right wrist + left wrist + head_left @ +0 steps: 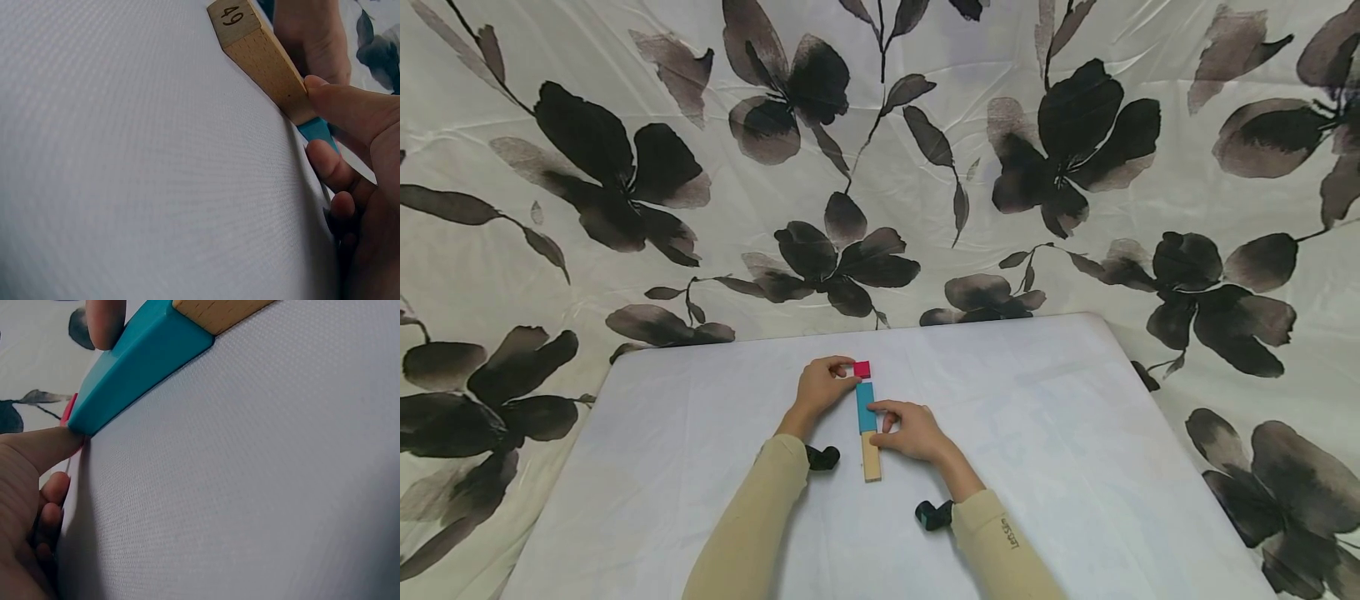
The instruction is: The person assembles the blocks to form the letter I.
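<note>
In the head view a red block (862, 369), a blue block (866, 407) and a plain wooden block (871, 457) lie in a line on the white table. The blue and wooden blocks meet end to end; a small gap shows before the red one. My left hand (822, 387) holds the red block between thumb and index finger, the thumb by the blue block's far end. From the right, my right hand (913, 429) touches the row: its index fingertip rests on the blue block, its thumb (337, 103) against the wooden block. The wooden block's near end bears the number 49.
The white table (1060, 433) extends around the blocks, its far edge against a floral cloth (880, 167). A black wrist device (823, 457) sits at the left sleeve (752, 517), another black device (933, 515) at the right sleeve (1000, 542).
</note>
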A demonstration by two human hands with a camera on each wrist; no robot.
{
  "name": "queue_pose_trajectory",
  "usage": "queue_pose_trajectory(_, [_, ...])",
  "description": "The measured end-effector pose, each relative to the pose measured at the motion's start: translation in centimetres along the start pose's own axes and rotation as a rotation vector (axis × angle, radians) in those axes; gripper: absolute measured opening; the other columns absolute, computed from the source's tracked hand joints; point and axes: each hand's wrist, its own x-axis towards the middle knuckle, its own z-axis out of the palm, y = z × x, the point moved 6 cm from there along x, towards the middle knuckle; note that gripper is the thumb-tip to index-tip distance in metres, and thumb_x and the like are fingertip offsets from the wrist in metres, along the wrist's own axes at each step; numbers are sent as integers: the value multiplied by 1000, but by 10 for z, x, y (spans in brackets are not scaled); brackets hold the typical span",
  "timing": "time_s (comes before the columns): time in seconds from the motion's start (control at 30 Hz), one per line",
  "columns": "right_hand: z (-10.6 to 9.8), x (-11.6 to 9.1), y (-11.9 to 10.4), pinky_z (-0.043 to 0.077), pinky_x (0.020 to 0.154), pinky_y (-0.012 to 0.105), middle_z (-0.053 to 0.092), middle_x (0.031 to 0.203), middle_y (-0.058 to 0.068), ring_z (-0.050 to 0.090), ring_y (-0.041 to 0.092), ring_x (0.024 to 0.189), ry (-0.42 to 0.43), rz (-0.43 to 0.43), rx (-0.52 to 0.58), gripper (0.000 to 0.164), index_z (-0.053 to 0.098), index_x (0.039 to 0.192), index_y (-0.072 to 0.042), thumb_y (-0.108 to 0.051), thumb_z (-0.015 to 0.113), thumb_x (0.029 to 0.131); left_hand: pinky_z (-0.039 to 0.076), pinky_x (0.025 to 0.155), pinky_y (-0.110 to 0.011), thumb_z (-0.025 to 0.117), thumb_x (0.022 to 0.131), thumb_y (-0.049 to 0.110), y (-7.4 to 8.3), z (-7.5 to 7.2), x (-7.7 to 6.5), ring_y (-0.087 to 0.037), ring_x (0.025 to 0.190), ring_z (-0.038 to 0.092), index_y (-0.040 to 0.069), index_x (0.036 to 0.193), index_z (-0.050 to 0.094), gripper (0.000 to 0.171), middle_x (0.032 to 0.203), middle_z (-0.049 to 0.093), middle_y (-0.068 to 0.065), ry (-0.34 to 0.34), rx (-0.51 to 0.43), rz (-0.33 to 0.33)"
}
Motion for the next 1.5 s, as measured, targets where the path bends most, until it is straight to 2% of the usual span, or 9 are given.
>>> queue_pose_trajectory(0.37, [-1, 2, 1, 38, 74, 31, 57, 73, -14, 49, 7, 65, 4, -5, -9, 48, 63, 129, -17, -30, 76, 84, 36, 66, -32, 80, 81, 24, 1, 0, 1, -18, 76, 47, 10, 113, 72, 35, 81, 59, 0, 0, -7, 26])
queue_pose_trajectory(0.57, [3, -2, 3, 39, 69, 28, 57, 74, -13, 48, 7, 63, -9, 12, -4, 48, 63, 129, -19, -30, 77, 84, 36, 66, -32, 80, 81, 25, -2, 3, -2, -18, 74, 46, 10, 112, 72, 35, 80, 58, 0, -6, 8, 21])
queue_pose_trajectory(0.8, [2, -3, 0, 38, 68, 29, 57, 74, -12, 47, 8, 64, 5, 0, 2, 48, 64, 128, -18, -29, 77, 83, 36, 65, -32, 80, 81, 25, -4, 3, -2, -18, 73, 47, 11, 111, 73, 34, 79, 59, 1, 14, 19, 45])
queue_pose_trajectory(1.5, [2, -1, 2, 38, 68, 28, 57, 74, -13, 47, 7, 63, 17, -7, -19, 48, 64, 128, -18, -30, 77, 84, 37, 65, -31, 80, 81, 26, -3, 2, 0, -16, 71, 48, 13, 113, 73, 35, 80, 59, 1, 16, 17, 37])
